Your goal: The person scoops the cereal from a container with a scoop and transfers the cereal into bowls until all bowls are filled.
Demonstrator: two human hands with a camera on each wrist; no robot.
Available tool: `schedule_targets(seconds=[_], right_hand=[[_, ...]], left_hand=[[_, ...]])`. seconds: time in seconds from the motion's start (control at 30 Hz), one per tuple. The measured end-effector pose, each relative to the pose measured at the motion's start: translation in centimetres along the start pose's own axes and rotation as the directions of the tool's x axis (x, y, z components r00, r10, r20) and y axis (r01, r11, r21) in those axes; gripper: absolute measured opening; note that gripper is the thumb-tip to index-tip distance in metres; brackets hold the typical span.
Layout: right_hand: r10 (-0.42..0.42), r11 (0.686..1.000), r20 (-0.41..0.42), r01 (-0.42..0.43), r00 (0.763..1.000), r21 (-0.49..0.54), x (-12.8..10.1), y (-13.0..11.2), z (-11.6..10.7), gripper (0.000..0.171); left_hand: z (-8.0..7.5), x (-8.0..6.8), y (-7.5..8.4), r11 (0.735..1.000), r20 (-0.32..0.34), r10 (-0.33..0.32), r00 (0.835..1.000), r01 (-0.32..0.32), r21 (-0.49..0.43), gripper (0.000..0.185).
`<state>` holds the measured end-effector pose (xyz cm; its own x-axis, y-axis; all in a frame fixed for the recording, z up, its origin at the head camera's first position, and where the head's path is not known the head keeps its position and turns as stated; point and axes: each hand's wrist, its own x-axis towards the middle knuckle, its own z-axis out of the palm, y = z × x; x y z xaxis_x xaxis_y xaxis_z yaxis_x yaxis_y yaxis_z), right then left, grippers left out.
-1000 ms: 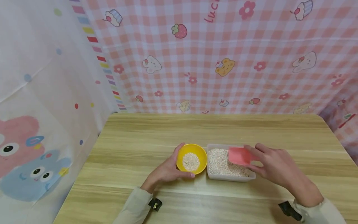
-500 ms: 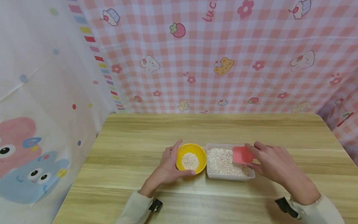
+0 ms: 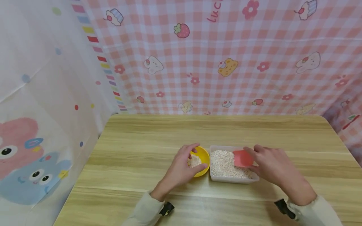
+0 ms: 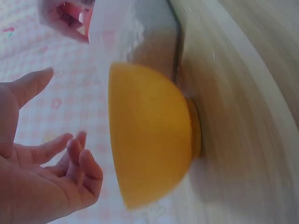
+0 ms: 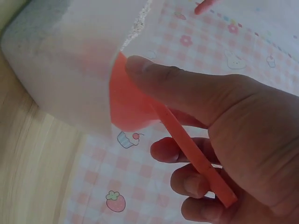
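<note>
A yellow bowl (image 3: 204, 155) with some pale grain (image 3: 195, 162) stands on the wooden table (image 3: 169, 131). My left hand (image 3: 198, 156) is cupped over its left half, thumb at the near rim and fingers over the far rim. In the left wrist view a gap shows between the loosely bent fingers (image 4: 79, 168) and the bowl (image 4: 149, 135). To its right, a translucent tray (image 3: 234, 179) is full of the same grain (image 3: 222, 163). My right hand (image 3: 250, 160) pinches a red scoop (image 3: 241, 158) low over the tray's right part. In the right wrist view the scoop (image 5: 131, 105) is beside the tray wall (image 5: 65, 70).
Bowl and tray sit side by side near the table's front middle. A pink checked cloth (image 3: 226, 56) hangs behind the table. A white cartoon cloth (image 3: 42, 110) hangs at the left. Bare wood lies to the left, right and back.
My left hand slid right from the bowl's left side to over its rim, covering its left half. The scoop dropped a little lower toward the grain in the tray.
</note>
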<state>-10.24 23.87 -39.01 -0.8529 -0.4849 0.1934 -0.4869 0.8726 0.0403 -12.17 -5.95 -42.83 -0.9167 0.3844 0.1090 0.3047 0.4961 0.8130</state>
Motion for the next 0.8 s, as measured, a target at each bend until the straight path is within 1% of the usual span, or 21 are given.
schedule_targets(seconds=[0.07,0.13,0.23,0.3,0.43,0.57,0.67,0.8], right_hand=[[-0.009,1.0,-0.015,0.009,1.0,-0.01,0.1,0.0,0.2,0.056],[-0.02,0.999,-0.034,0.019,0.999,-0.031,0.1,0.0,0.3,0.056],[-0.024,0.998,-0.05,0.021,0.998,-0.056,0.1,0.0,0.6,0.058],[-0.021,0.998,-0.047,0.019,0.999,-0.058,0.2,0.0,0.7,0.06],[-0.014,1.0,-0.027,0.013,1.0,-0.025,0.3,0.1,1.1,0.061],[-0.006,1.0,0.007,0.006,1.0,0.013,0.4,0.2,1.2,0.061],[-0.012,0.999,0.018,0.011,1.0,0.039,0.4,0.3,1.3,0.06],[-0.04,0.998,-0.006,0.041,0.999,0.055,0.4,0.7,1.6,0.059]], left_hand=[[0.6,0.2,0.2,1.0,0.041,-0.003,0.999,0.002,0.021,0.07],[1.1,0.5,0.4,0.999,0.087,-0.028,0.996,0.026,0.033,0.075],[1.9,0.7,0.6,0.997,0.155,-0.064,0.986,0.056,0.056,0.083],[2.3,0.9,0.8,0.995,0.187,-0.077,0.979,0.064,0.074,0.087],[2.8,1.1,1.0,0.99,0.216,-0.102,0.971,0.078,0.12,0.093],[3.2,1.3,1.2,0.982,0.228,-0.129,0.965,0.092,0.163,0.098],[3.3,1.4,1.2,0.979,0.231,-0.131,0.964,0.089,0.185,0.101],[3.4,1.6,1.2,0.976,0.237,-0.125,0.963,0.076,0.206,0.104]])
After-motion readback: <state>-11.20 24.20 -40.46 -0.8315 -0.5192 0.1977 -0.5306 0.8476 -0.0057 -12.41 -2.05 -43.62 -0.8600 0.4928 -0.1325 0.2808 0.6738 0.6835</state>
